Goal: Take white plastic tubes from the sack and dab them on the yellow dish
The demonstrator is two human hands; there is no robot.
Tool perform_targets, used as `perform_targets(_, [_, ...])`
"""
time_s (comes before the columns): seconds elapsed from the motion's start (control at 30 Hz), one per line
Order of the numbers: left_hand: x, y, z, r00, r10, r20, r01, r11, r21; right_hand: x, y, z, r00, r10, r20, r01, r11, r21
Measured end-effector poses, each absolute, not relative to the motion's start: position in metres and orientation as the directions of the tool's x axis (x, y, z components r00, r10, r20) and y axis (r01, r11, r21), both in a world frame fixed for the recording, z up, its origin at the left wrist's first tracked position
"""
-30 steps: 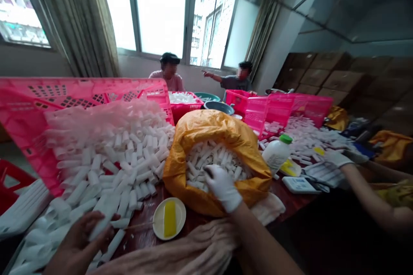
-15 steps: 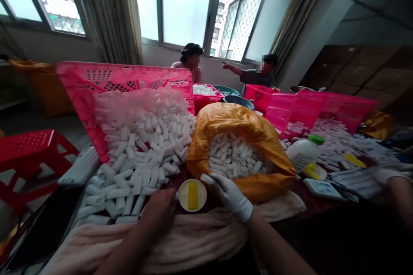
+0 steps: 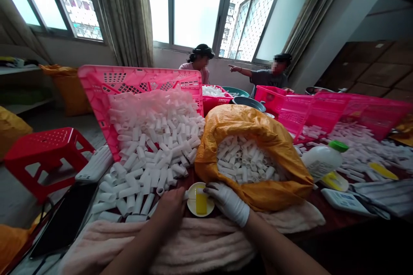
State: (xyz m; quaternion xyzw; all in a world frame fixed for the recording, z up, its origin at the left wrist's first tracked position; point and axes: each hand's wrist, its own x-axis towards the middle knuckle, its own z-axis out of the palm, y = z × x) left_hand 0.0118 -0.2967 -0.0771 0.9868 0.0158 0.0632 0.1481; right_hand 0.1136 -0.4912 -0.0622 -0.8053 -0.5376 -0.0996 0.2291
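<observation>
A round pale dish (image 3: 192, 209) with a yellow sponge-like block (image 3: 201, 203) in it lies between my hands. My left hand (image 3: 170, 208), bare, is closed at the dish's left edge, with the end of a short white tube (image 3: 186, 195) poking from its fingers. My right hand (image 3: 228, 203), in a white glove with dark fingertips, pinches another white tube (image 3: 200, 190) over the block's upper end. Whether that tube touches the block, I cannot tell. Loose white tubes (image 3: 138, 200) lie in a heap left of the dish.
Behind my right hand stands an orange sack (image 3: 254, 124) full of white tubes. A pink crate (image 3: 93, 94) leans behind the heap. A pale towel (image 3: 180, 240) lies along the table's front edge. A green-capped bottle (image 3: 322, 161) and a scale-like device (image 3: 346, 202) are at right. Two people sit beyond.
My right hand has brought its tube down and left to the yellow block. My left hand stays beside the dish, now less blurred. The whole view has shifted slightly.
</observation>
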Motion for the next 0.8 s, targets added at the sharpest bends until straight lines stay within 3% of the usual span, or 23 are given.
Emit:
perform_targets(0.13, [0.011, -0.296, -0.076, 0.991, 0.049, 0.125, 0.012, -0.959, 0.282, 0.105, -0.496, -0.06, 0.473, 0.768, 0.432, 0.877, -0.366, -0.311])
perform_targets(0.3, [0.01, -0.297, -0.072, 0.993, 0.033, 0.111, 0.001, -0.962, 0.272, 0.1, -0.504, -0.059, 0.345, 0.85, 0.399, 0.931, -0.255, -0.261])
perform_targets(0.4, [0.011, -0.297, -0.07, 0.995, 0.038, 0.091, 0.01, -0.959, 0.282, 0.099, -0.508, -0.062, 0.38, 0.816, 0.435, 0.922, -0.296, -0.251])
perform_targets(0.53, [0.011, -0.297, -0.069, 0.995, 0.039, 0.091, 0.012, -0.959, 0.283, 0.095, -0.51, -0.068, 0.331, 0.852, 0.406, 0.944, -0.295, -0.149])
perform_targets(0.7, [0.011, -0.296, -0.069, 0.994, 0.024, 0.106, -0.008, -0.959, 0.284, 0.09, -0.515, -0.072, 0.308, 0.776, 0.55, 0.951, -0.24, -0.195])
perform_targets(0.8, [0.013, -0.296, -0.07, 0.995, 0.028, 0.1, -0.001, -0.96, 0.282, 0.085, -0.516, -0.071, 0.258, 0.808, 0.529, 0.965, -0.24, -0.104])
